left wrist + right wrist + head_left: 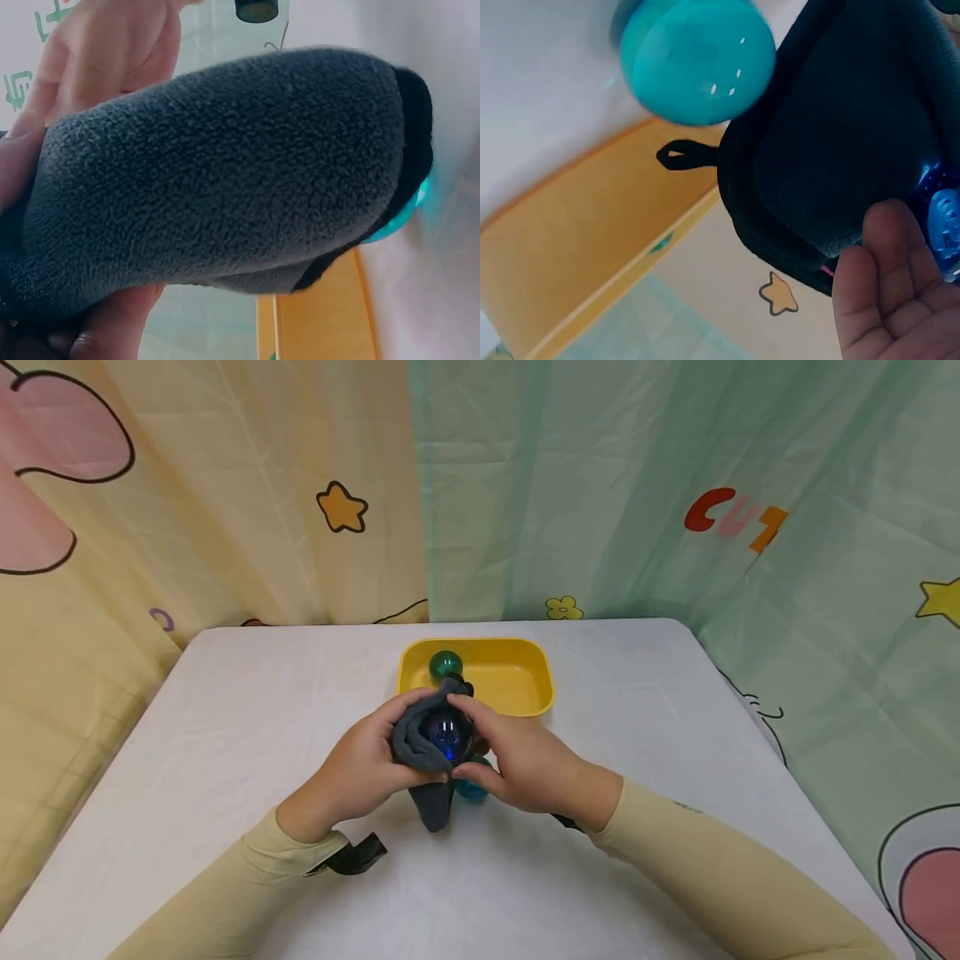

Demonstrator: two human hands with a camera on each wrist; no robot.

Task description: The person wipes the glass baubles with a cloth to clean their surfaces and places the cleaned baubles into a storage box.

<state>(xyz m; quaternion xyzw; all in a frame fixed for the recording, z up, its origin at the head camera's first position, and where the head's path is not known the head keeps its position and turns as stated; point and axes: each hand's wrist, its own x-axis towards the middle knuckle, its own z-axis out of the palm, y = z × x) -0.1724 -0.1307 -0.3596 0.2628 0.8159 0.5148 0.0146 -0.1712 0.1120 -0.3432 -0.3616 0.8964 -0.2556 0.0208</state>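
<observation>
In the head view a dark grey towel (411, 742) is folded round a glossy dark blue ball (450, 732). My left hand (360, 768) grips the towel and ball from the left, thumb in front. From the right, my right hand (536, 768) holds the ball between thumb and fingers. Its fingertips lie against the towel's inner side and the ball in the right wrist view. The towel (225, 165) fills much of the left wrist view and hides most of the ball there. A teal ball (697, 60) sits on the table beneath the hands.
Behind the hands a yellow tray (517, 681) stands on the white-covered table (300, 660). A green ball (446, 665) lies in its left part. Patterned curtains (570, 485) hang beyond the table's back and side edges.
</observation>
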